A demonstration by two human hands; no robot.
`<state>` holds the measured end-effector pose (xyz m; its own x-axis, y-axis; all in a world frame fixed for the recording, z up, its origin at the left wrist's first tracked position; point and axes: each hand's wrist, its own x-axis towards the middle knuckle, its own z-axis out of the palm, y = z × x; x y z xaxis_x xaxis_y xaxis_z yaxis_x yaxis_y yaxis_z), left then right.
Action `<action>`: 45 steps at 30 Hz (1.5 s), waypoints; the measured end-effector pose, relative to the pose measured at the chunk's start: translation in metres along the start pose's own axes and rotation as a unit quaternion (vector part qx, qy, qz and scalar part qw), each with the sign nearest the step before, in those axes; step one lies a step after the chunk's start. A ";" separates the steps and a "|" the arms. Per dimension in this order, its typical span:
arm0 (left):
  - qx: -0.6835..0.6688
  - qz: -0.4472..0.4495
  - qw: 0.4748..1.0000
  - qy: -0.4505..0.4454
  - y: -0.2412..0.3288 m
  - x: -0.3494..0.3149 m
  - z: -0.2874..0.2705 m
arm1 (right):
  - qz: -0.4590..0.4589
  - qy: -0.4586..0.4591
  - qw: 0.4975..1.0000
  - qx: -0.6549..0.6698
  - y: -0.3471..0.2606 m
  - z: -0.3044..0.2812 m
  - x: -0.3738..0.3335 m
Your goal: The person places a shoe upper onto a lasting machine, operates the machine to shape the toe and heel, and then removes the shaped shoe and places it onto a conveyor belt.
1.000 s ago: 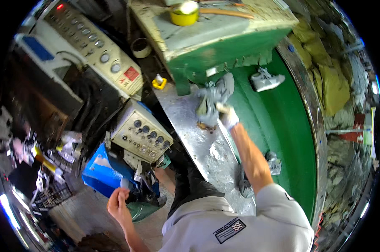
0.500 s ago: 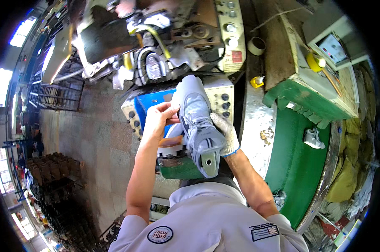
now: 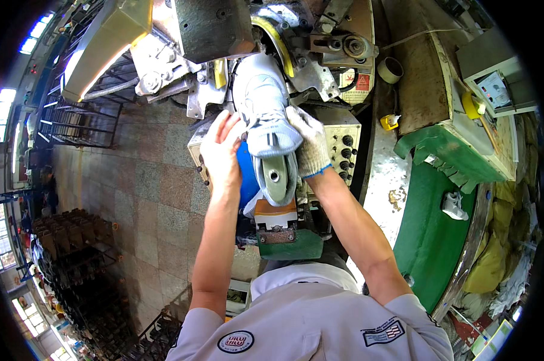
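A pale grey shoe upper (image 3: 264,102) is pulled over a shoe last (image 3: 275,173), whose greenish heel end with a round hole points toward me. The shoe's toe reaches between the metal jaws of a machine (image 3: 215,30). My right hand (image 3: 311,141), in a white knitted glove, grips the shoe's right side near the ankle. My bare left hand (image 3: 222,150) is at the left side, its fingers stretched out and apart, close to the shoe; whether they touch it I cannot tell. Below the shoe is an orange-brown pad (image 3: 275,210) on a metal bracket.
Control panels with black knobs (image 3: 346,153) flank the work spot. At right, a green conveyor belt (image 3: 428,222) carries another shoe (image 3: 454,206). A small yellow bottle (image 3: 390,122) and a tape roll (image 3: 390,70) lie near the bench. Dark racks (image 3: 73,253) stand at left.
The shoe has moved forward, its toe now between the machine's jaws. My left hand has loosened from the shoe's edge and its fingers have straightened. My right hand has moved forward with the shoe.
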<state>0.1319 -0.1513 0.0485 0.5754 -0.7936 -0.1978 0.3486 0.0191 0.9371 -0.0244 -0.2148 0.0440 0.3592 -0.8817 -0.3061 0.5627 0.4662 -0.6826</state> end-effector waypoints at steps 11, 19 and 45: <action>-0.045 -0.117 0.987 -0.104 -0.042 -0.001 -0.013 | -0.032 0.075 0.996 -0.028 0.036 -0.003 0.013; 0.026 -0.067 0.989 -0.132 -0.053 0.012 -0.023 | -0.158 0.059 0.975 -0.143 0.045 -0.006 0.013; 0.499 0.101 0.848 -0.146 -0.176 -0.058 -0.147 | -0.063 0.176 0.970 -0.153 0.003 -0.086 -0.079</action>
<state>0.1463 -0.0196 -0.1472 0.2902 -0.9550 -0.0609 -0.6184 -0.2357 0.7497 -0.1148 -0.1502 0.0085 -0.0047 -0.9258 -0.3781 0.3183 0.3571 -0.8782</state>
